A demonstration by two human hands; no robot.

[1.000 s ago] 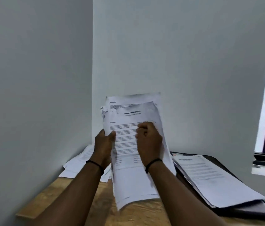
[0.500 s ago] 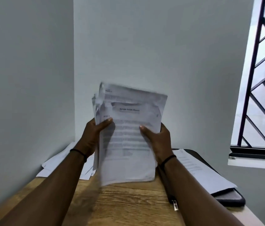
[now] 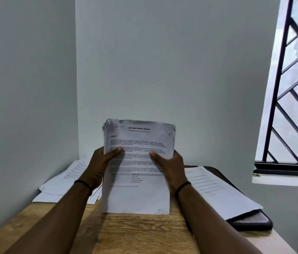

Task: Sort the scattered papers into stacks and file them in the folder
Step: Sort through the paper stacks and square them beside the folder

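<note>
A stack of printed papers point(image 3: 138, 195), headed "Sample Health Report", stands upright with its bottom edge on the wooden table point(image 3: 141, 235). My left hand point(image 3: 99, 163) grips its left edge, thumb on the front page. My right hand point(image 3: 171, 165) grips the right edge the same way. The sheets look squared together, with crumpled top corners. A dark folder point(image 3: 252, 221) lies at the right with white printed sheets point(image 3: 216, 191) on it. More loose papers point(image 3: 65, 180) lie at the back left against the wall.
The table sits in a corner between two pale walls. A barred window point(image 3: 294, 99) with a white sill is at the right. The folder reaches near the table's right edge.
The uneven, fanned sheets have been brought down onto the table and aligned into one even stack. My right hand moved from the front of the pages to the right edge.
</note>
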